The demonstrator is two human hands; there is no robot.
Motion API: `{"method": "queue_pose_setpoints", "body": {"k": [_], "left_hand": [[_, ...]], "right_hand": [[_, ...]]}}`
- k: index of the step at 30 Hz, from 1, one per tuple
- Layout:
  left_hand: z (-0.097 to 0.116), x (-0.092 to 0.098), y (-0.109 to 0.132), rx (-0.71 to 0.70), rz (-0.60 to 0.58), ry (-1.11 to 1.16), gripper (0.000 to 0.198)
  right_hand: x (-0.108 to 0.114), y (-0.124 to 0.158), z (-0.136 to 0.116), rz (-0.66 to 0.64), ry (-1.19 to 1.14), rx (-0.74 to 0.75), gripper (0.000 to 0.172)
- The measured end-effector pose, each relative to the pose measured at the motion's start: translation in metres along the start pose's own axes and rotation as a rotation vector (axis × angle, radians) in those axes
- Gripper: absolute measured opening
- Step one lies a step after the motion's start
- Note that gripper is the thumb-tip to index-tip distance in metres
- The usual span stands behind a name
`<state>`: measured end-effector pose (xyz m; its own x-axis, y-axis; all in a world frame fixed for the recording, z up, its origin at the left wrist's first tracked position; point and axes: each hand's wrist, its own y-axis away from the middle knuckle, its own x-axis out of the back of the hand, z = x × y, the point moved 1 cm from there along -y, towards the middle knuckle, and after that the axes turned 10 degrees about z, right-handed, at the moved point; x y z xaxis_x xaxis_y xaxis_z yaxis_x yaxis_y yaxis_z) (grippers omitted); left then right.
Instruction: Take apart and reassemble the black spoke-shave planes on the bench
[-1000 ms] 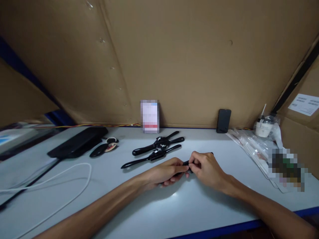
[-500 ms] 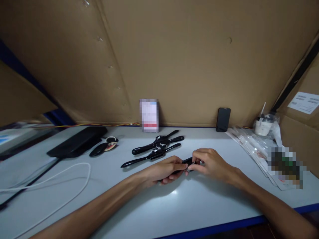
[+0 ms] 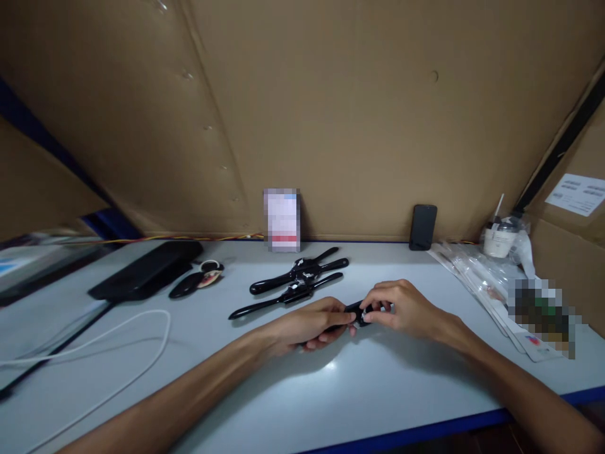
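- pale table under dim light, its front edge trimmed blue, with both hands above it near the middle
- left hand is curled firmly round a black tool, thumb on top, palm hiding most of it
- right hand has drawn back slightly, so more of the tool's end shows; thumb and forefinger are nearly together at a small shiny bit, though i cannot tell whether they grip it or only touch it
- left hand has hardly shifted, which suggests it steadies the tool while the right does fine work
- main hindrance: the fingers themselves cover the part being handled
- just beyond the left hand, other black tools with long handles lie together, their middles partly overlapping
- leftward, a white cable loops near a black case; rightward, clear bags lie well apart from the fingers
- farther back, a dark phone and a blurred screen lean on the cardboard wall
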<state>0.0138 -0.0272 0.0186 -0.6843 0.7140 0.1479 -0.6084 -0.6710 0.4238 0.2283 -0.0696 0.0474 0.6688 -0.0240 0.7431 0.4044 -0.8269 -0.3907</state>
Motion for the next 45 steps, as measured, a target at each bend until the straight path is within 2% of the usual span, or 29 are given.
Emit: {"method": "queue_pose_setpoints", "body": {"k": [1,4,7,8,11,13,16,19,23,27,30,31,34,35,37,39,42,45], "left_hand": [[-0.001,0.000,-0.001,-0.002,-0.003,0.003,0.063],[-0.001,-0.001,-0.001,-0.006,-0.014,0.000,0.062],[0.001,-0.002,0.001,-0.007,-0.012,-0.004,0.063],[0.001,-0.002,0.002,-0.006,-0.013,-0.003,0.063],[0.002,-0.002,0.002,-0.003,-0.021,0.002,0.063],[0.001,-0.001,0.001,-0.009,-0.031,0.005,0.062],[0.000,0.000,0.000,-0.023,-0.042,0.002,0.058],[0.000,0.000,-0.001,-0.036,-0.047,0.007,0.056],[0.001,-0.001,0.001,-0.023,-0.043,-0.001,0.058],[0.003,-0.003,0.004,-0.008,-0.032,-0.030,0.059],[0.005,-0.002,0.005,0.003,-0.045,-0.025,0.060],[0.006,-0.002,0.005,0.005,-0.046,-0.018,0.060],[0.007,0.000,0.004,0.012,-0.048,0.011,0.061],[0.008,0.000,0.004,0.013,-0.048,0.017,0.061],[0.008,0.001,0.004,0.018,-0.049,0.019,0.060],[0.008,0.001,0.005,0.018,-0.040,0.015,0.059],[0.008,0.002,0.005,0.015,-0.021,0.024,0.058],[0.006,0.002,0.004,0.001,-0.018,0.014,0.058]], "right_hand": [[-0.004,0.001,-0.001,0.023,0.052,0.009,0.003],[-0.017,0.002,-0.004,0.090,0.147,0.004,0.018],[-0.017,0.001,-0.004,0.138,0.087,-0.069,0.031],[-0.014,0.001,-0.004,0.133,0.037,-0.095,0.030],[-0.001,0.000,0.001,0.033,-0.118,-0.117,0.005],[0.003,0.000,0.003,-0.030,-0.138,-0.088,0.018],[0.003,0.000,0.005,-0.045,-0.055,-0.057,0.017],[-0.002,0.002,0.003,-0.043,-0.014,-0.013,0.024],[-0.014,0.004,-0.001,0.000,0.074,0.031,0.004],[-0.018,0.005,-0.003,0.075,0.190,0.003,0.024],[-0.003,0.003,-0.003,0.096,0.212,0.050,0.023],[0.004,0.002,-0.002,0.078,0.208,0.056,0.024],[0.015,0.002,0.003,-0.046,0.283,0.053,0.054],[0.014,0.002,0.005,-0.084,0.324,0.060,0.056],[0.008,0.003,0.008,-0.113,0.386,0.085,0.049],[0.001,0.004,0.011,-0.083,0.399,0.112,0.041],[-0.007,0.004,0.015,-0.011,0.410,0.173,0.039],[-0.010,0.005,0.018,0.008,0.466,0.223,0.040]]}}
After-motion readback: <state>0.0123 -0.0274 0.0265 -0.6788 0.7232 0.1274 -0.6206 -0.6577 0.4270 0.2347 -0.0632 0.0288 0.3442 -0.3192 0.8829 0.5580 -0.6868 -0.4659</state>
